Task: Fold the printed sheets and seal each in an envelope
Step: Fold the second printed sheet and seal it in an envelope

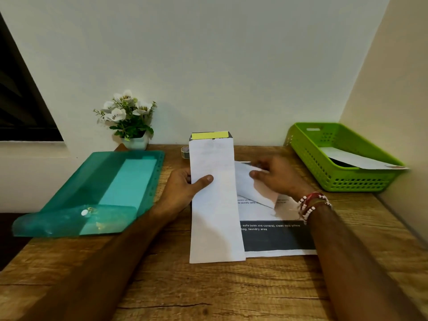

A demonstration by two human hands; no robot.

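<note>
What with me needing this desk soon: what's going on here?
A person is stuffing envelopes at the desk. The left hand holds a long white envelope, flap open at the top. The right hand grips a folded sheet lying on a printed sheet; it is not yet inside. One white paper already lies in the green basket.

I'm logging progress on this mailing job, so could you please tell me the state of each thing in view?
Envelope: flap open, unsealed, gripped by left hand.
Folded sheet: outside envelope, pinched by right hand.
Printed sheet: unfolded, flat on table.
Green basket: holds white paper.
Teal folder: lying flat; closure unclear.
</note>
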